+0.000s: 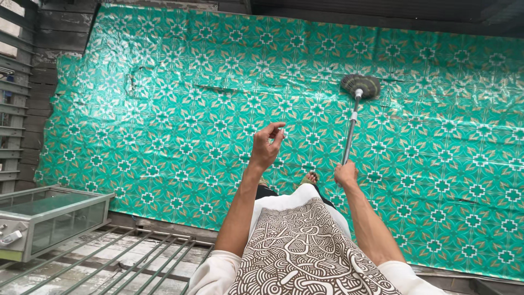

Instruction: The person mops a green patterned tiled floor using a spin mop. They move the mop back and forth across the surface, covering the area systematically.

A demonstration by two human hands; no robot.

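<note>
Gripping the long-handled brush [352,128] by the end of its grey pole, right hand [346,173] clenched around it, round bristle head resting well ahead on the green patterned floor covering [164,136]. Left hand [267,145] raised, fingers loosely curled, holding nothing. Risked, by judgement: snagging bristles on the sheet's torn seams and lifting them further. Saw no packages, labels or signs; only a glass-sided metal case [49,218] at lower left.
</note>
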